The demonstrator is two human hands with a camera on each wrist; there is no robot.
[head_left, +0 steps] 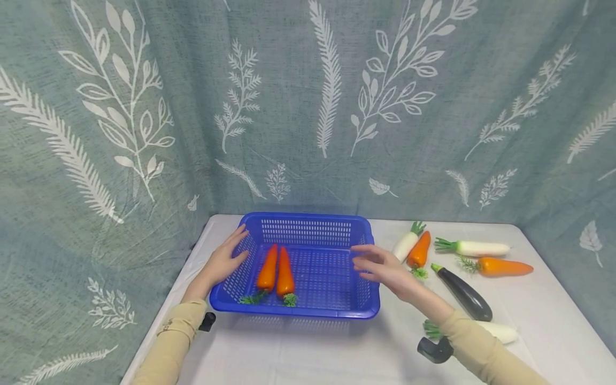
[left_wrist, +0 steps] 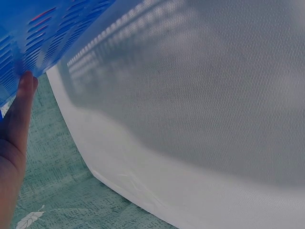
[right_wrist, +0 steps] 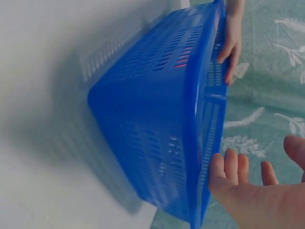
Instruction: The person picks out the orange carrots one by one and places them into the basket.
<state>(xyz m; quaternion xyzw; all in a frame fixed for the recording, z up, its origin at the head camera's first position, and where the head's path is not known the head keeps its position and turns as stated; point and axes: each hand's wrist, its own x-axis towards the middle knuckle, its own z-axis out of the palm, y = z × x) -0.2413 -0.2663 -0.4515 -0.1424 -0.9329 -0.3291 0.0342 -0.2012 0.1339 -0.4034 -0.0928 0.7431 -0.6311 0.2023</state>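
A blue plastic basket [head_left: 317,313] with slotted walls stands at the middle of the white table, and two carrots lie inside it, the left carrot [head_left: 268,270] beside the right carrot [head_left: 285,275]. At the basket's left rim is my left hand [head_left: 225,260], thumb reaching over the inside and fingers stretched along the rim. The left wrist view has its fingertips right at the basket's outer wall [left_wrist: 35,38]. Over the right rim my right hand [head_left: 385,269] hovers with loosely bent, spread fingers and nothing in them; its fingertips overlap the rim in the right wrist view.
Right of the basket lie more vegetables: an upright-pointing white radish [head_left: 405,246], a carrot [head_left: 420,250], another radish [head_left: 483,248], a carrot [head_left: 505,267], a dark eggplant [head_left: 464,293] and a radish [head_left: 501,332] partly behind the right forearm. A green leaf-patterned curtain [head_left: 289,107] surrounds the table.
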